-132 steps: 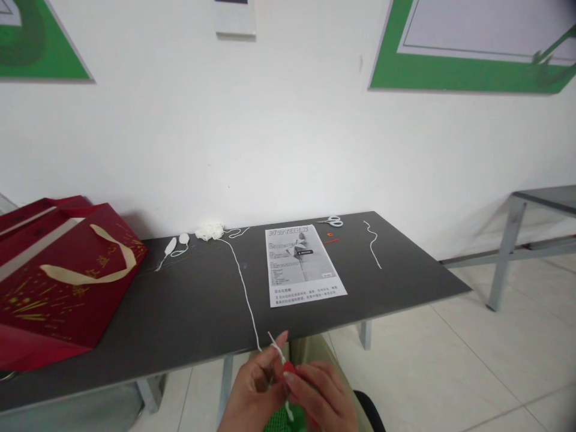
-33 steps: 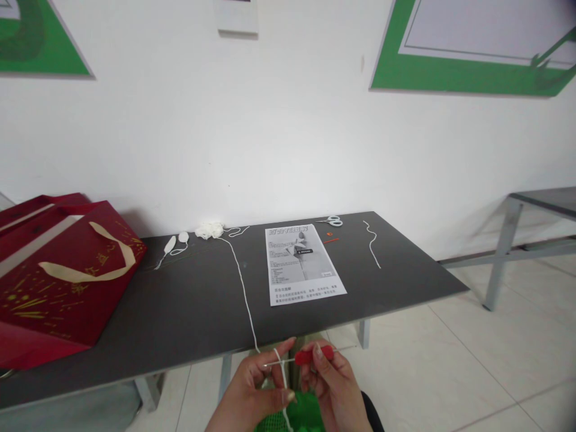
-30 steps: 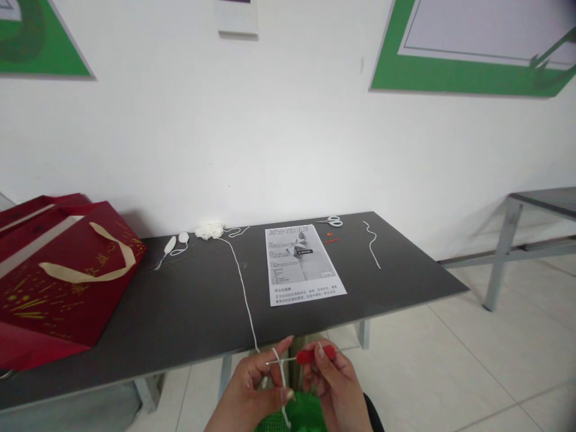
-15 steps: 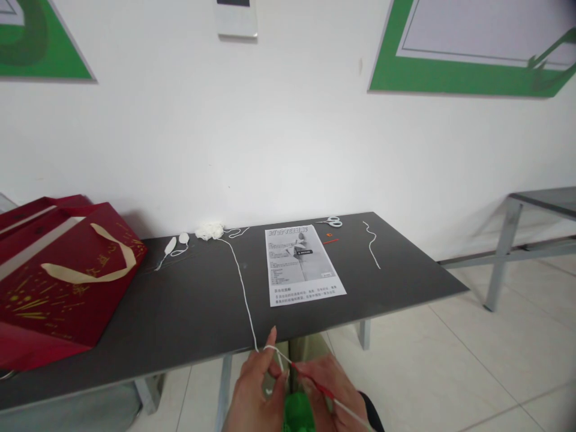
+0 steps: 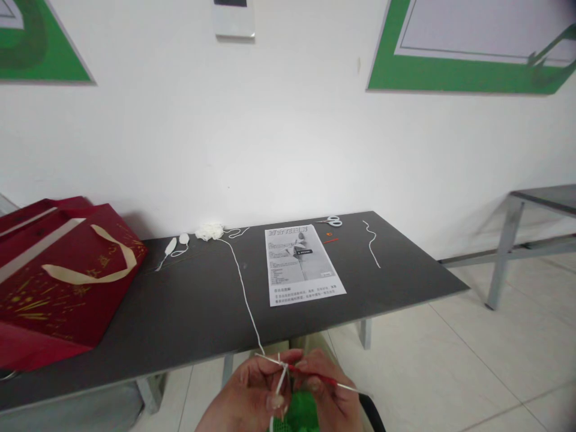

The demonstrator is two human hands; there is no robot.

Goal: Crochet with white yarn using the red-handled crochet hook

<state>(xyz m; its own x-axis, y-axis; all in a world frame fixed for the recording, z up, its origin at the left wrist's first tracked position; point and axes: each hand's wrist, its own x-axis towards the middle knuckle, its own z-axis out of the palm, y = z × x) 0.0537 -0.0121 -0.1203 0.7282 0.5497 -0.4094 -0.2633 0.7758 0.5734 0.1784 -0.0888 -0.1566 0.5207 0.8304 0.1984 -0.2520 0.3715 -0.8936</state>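
Note:
My left hand (image 5: 256,387) is closed on white yarn (image 5: 243,288), which runs over the table from a loose white bundle (image 5: 209,231). A short tail of yarn hangs down below its thumb. In my right hand (image 5: 330,384) is a crochet hook (image 5: 326,379) with a red grip and a pale metal shaft. The hook's tip meets the yarn between the two hands, where small loops show; their exact form is too small to tell. Both hands are close together in front of the table's near edge, above something green (image 5: 302,411) in the lap.
On the dark table (image 5: 193,318) lie a printed sheet (image 5: 306,264), scissors (image 5: 332,221), a small orange piece (image 5: 329,234), a red stick (image 5: 330,240), a loose yarn length (image 5: 371,243) and two white crocheted pieces (image 5: 170,246). Red gift bags (image 5: 72,282) stand at the left.
My left index finger, raised before, has folded down. The hands have come closer together, and the hook tip has moved left to the yarn at my left fingers.

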